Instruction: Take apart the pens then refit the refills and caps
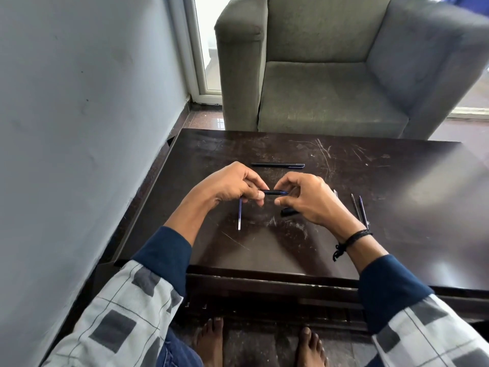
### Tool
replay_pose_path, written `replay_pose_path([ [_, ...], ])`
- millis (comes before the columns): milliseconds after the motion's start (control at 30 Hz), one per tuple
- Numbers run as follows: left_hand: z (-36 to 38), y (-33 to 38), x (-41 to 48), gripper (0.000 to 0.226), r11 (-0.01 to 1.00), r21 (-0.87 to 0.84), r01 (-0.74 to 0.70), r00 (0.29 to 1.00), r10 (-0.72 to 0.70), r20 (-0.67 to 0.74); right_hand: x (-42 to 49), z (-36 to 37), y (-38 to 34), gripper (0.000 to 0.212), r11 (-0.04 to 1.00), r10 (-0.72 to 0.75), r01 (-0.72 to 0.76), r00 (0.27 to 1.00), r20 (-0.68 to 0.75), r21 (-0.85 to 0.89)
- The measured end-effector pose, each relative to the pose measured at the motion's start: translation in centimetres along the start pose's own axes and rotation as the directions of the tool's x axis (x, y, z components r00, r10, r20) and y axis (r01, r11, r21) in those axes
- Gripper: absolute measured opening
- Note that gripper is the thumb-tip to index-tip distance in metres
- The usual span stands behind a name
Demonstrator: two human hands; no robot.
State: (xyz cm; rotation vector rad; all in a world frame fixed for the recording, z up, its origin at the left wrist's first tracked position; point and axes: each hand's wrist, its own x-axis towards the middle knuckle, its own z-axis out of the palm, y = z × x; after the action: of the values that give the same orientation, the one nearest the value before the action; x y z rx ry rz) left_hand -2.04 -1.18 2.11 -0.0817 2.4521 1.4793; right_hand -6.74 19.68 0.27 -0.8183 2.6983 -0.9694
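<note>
**Dark table, one pen barrel held between both hands**

Scratched dark wood fills the middle of your view: a low table (397, 181) set against a pale wall (79, 102), with a grey armchair (317, 88) beyond it.

You hold a pen barrel (274, 192) level, just above the tabletop, one end in each hand. That seems to suit a twist or a straight pull, with any loose part dropping only a short way.

Your left hand (232, 186) has its fingers curled in and pinches the barrel's left end between thumb and fingertips. Your right hand (309, 200) nips the other end between thumb and forefinger. Its other fingers are loosely bent and hold nothing that shows.

A refill (239, 214) runs toward you from under your left hand. You cannot tell whether the lower fingers hold it or it lies on the wood.

A black cap (288, 212) lies on the table just under your right hand, within easy reach for refitting. Two thin parts (360, 209), refills or slim pens, lie side by side to the right of that wrist, apart from the work. One whole pen (277, 165) lies crosswise beyond your hands and looks untouched.

By the look of it, you are in the middle of the job: one pen is in pieces and one is waiting.
</note>
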Motion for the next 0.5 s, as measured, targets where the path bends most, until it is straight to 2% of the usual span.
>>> replay_pose_path([
  [167, -0.11, -0.19, 0.18, 0.019, 1.0, 0.011, 0.0, 1.0, 0.0, 0.014, 0.08, 0.04, 0.07, 0.007, 1.0, 0.003, -0.003, 1.0, 0.014, -0.009],
  [267, -0.14, -0.16, 0.18, 0.021, 1.0, 0.011, 0.001, 1.0, -0.001, 0.01, -0.04, -0.26, -0.06, 0.014, 1.0, 0.001, -0.001, 1.0, 0.017, -0.007],
  [400, -0.1, -0.2, 0.3, 0.02, 1.0, 0.01, -0.002, 1.0, 0.002, 0.012, 0.01, -0.05, -0.01, 0.006, 0.999, -0.008, 0.007, 1.0, -0.015, -0.037],
  [500, -0.25, -0.4, 0.33, 0.018, 1.0, 0.017, -0.003, 1.0, 0.003, 0.009, 0.1, -0.01, 0.12, 0.006, 1.0, -0.004, 0.004, 1.0, 0.016, -0.027],
])
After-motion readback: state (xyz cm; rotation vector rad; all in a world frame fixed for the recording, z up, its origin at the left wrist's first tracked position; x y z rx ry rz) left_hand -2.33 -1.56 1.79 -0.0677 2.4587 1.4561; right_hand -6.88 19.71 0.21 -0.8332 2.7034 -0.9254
